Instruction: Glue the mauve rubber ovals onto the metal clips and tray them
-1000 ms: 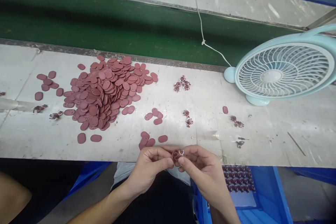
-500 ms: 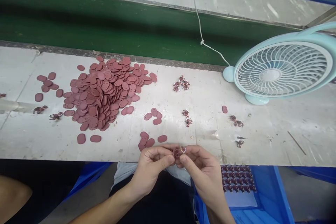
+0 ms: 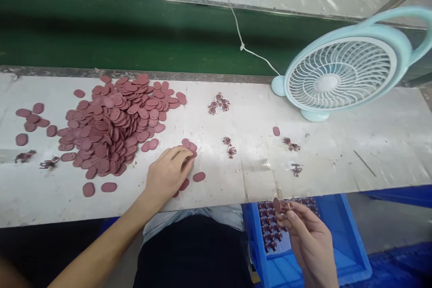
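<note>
My left hand [image 3: 168,174] reaches over the white table, thumb and fingertips pinched at the edge of a small group of maroon oval discs [image 3: 189,145]. The pinched disc is mostly covered by my fingers. Off the table's front edge, my right hand [image 3: 311,236] grips a small dark figurine [image 3: 285,206] joined to a maroon oval base [image 3: 277,204]. That piece is above a blue bin [image 3: 351,238] where rows of similar dark figurines [image 3: 268,225] lie. A few more discs [image 3: 199,177] lie beside my left hand.
A large heap of oval discs [image 3: 111,121] covers the table's left half. Loose figurines lie in clusters [image 3: 219,103] around the middle and right [image 3: 292,144]. A light-blue fan [image 3: 340,76] stands at the back right, its white cord [image 3: 256,55] crossing the green strip [image 3: 135,31].
My hands have parted. The left went up and left to the discs on the table; the right carried the figurine and base right, over the bin. The view has shifted slightly right.
</note>
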### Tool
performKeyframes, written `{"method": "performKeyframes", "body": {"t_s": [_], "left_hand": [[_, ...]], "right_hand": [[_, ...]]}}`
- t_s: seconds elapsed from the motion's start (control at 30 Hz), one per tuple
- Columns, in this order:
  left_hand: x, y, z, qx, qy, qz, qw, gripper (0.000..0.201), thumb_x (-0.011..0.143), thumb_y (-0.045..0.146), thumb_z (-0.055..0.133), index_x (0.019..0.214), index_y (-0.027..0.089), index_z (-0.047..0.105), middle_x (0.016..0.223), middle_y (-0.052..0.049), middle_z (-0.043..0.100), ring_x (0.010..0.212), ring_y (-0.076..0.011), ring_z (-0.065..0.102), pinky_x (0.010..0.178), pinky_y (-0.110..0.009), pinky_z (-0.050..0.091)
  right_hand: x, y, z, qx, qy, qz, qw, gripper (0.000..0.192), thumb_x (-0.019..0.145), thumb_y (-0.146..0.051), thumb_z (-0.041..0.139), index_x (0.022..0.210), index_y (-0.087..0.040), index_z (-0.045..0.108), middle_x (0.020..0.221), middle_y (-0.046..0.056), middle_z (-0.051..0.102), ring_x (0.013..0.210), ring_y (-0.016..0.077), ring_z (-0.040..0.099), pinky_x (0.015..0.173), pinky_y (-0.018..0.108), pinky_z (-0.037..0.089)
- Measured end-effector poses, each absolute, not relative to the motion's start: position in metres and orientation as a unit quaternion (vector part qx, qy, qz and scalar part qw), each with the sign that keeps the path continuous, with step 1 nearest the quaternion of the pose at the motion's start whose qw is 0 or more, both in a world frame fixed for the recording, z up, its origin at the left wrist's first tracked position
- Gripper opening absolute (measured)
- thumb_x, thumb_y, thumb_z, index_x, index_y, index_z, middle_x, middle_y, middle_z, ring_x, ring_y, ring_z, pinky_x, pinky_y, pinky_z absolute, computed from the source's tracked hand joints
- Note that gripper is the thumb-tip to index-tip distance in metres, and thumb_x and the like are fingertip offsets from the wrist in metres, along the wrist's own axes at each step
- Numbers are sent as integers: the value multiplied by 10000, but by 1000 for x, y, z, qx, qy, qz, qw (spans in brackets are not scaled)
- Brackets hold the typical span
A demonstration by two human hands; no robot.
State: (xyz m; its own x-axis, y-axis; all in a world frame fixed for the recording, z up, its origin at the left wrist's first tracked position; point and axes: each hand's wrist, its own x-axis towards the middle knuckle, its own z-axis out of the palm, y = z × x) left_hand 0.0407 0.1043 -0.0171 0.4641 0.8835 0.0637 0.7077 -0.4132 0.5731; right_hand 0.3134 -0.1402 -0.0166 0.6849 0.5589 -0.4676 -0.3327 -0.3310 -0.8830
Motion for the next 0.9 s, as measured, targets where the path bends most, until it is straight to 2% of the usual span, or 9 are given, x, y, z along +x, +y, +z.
{"method": "performKeyframes", "body": {"t_s": [0.1, 0.2, 0.33, 0.47, 0.57, 0.67, 0.77, 0.83, 0.9], "left_hand": [[43, 105, -11, 825, 481, 154, 254, 123, 924, 285, 597, 989, 263, 698, 1035, -52, 745, 997, -288, 667, 825, -372, 461], [45, 101, 0, 781, 504, 156, 333, 72, 897, 301, 648, 936, 258, 692, 985, -19, 732, 863, -234, 678, 737, -330, 472], [48, 90, 11, 667, 503, 270, 478, 56, 839, 235, 730, 870, 214, 689, 859, 8, 708, 715, -154, 658, 649, -276, 500], [51, 79, 12, 577, 445, 344, 592, 103, 776, 132, 761, 793, 211, 698, 691, 32, 637, 530, -104, 542, 477, -258, 446], [51, 75, 7, 478, 445, 323, 685, 128, 751, 154, 808, 764, 235, 709, 711, 18, 633, 561, -104, 528, 432, -234, 403], [47, 75, 3, 382, 440, 294, 757, 148, 695, 223, 876, 762, 261, 750, 737, -12, 679, 612, -120, 538, 435, -212, 407], [40, 77, 3, 308, 442, 269, 798, 205, 695, 320, 881, 881, 282, 803, 933, -64, 771, 595, -113, 544, 436, -213, 446], [36, 77, 4, 291, 427, 265, 814, 256, 728, 350, 855, 968, 271, 811, 1075, -102, 778, 628, -126, 579, 448, -212, 480], [34, 76, 3, 293, 393, 264, 831, 280, 757, 316, 836, 1027, 249, 806, 1132, -126, 774, 660, -132, 617, 460, -189, 505]], "right_hand": [[337, -183, -36, -781, -124, 351, 501, 342, 735, -426, 845, 989, -241, 710, 878, 56, 743, 779, 238, 719, 674, 357, 641], [359, -231, -60, -836, -134, 340, 410, 388, 751, -490, 805, 992, -215, 674, 908, 67, 737, 841, 259, 712, 762, 407, 625], [377, -287, -98, -893, -122, 353, 251, 276, 830, -411, 764, 915, -164, 673, 866, 48, 722, 824, 224, 701, 804, 401, 589], [373, -319, -136, -908, -129, 388, 87, 177, 951, -322, 670, 994, -150, 674, 986, 37, 706, 880, 181, 688, 829, 383, 576], [365, -325, -160, -908, -140, 395, 3, 226, 964, -344, 652, 1099, -163, 664, 1105, 61, 686, 970, 206, 679, 853, 400, 575], [359, -327, -176, -908, -153, 387, -48, 273, 970, -358, 641, 1166, -169, 646, 1174, 76, 667, 1029, 226, 667, 884, 428, 569], [358, -329, -185, -909, -165, 377, -72, 291, 971, -362, 638, 1191, -171, 639, 1206, 83, 658, 1059, 236, 660, 905, 441, 562], [358, -332, -188, -909, -169, 372, -78, 293, 971, -362, 639, 1195, -173, 639, 1215, 85, 655, 1070, 239, 657, 912, 443, 560], [359, -333, -190, -910, -168, 370, -81, 292, 972, -361, 637, 1196, -174, 638, 1218, 86, 654, 1071, 238, 657, 914, 445, 559]]}}
